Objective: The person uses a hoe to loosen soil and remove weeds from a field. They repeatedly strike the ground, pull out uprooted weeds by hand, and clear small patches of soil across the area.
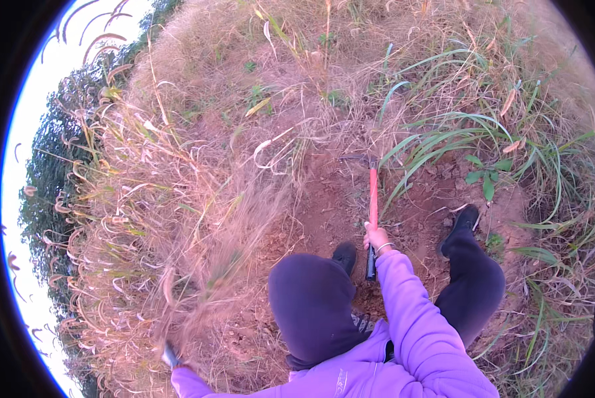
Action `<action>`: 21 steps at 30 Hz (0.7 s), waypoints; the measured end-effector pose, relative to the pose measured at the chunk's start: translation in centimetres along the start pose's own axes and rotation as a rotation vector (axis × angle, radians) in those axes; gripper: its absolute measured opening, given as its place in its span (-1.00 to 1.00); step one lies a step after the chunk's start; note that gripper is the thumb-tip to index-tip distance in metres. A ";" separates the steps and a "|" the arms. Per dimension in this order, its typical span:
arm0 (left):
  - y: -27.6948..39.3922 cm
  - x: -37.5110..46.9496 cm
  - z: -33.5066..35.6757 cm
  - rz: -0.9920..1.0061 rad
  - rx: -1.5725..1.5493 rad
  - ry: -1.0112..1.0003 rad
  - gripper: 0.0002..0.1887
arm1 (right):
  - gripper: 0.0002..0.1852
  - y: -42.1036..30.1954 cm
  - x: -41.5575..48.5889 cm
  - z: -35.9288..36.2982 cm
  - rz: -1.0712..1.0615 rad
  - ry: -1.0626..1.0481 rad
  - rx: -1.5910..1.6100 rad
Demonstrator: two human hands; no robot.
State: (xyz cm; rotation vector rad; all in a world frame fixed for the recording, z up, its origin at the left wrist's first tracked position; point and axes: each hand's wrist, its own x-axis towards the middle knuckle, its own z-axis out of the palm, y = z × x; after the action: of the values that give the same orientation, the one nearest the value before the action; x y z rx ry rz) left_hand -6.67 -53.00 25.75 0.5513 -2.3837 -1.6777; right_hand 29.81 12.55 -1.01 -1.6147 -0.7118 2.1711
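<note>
A small pick with a red shaft (pixel 373 196) and a black grip stands out in front of my body. My right hand (pixel 377 238) is closed around it where the red meets the black, with a bracelet at the wrist. The narrow metal head (pixel 361 157) lies against the soil beside green grass blades, partly hidden by them. At the lower left, my left hand (pixel 169 355) is blurred and seems covered by a pale glove. Blurred dry grass (pixel 228 263) runs up from its fingers, which appear closed on the stalks; the fingers themselves are hardly visible.
Bare reddish soil (pixel 322 209) lies ahead of my dark shoes (pixel 345 256). Tall dry grass with curved seed heads (pixel 108 234) crowds the left. Long green blades (pixel 442 134) and a leafy plant (pixel 486 176) grow at the right. A dry grassy slope (pixel 277 59) rises beyond.
</note>
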 end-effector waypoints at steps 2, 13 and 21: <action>1.1 -0.3 -11.9 -0.150 0.089 0.288 -0.64 | -0.60 0.3 0.0 0.6 0.013 0.009 0.060; -0.8 -8.9 8.8 0.891 1.663 -0.747 -0.70 | -0.66 0.8 -1.5 2.0 0.059 -0.001 0.088; -5.2 -23.9 54.5 1.999 1.256 -1.366 -0.66 | -0.70 0.1 -2.0 0.1 0.089 -0.009 0.021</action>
State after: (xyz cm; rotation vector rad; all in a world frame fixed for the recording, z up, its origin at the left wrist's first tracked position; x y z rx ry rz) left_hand -2.75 2.30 3.45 -2.5145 -1.9329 0.7061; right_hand 30.27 11.40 0.52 -1.6566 -0.6283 2.2416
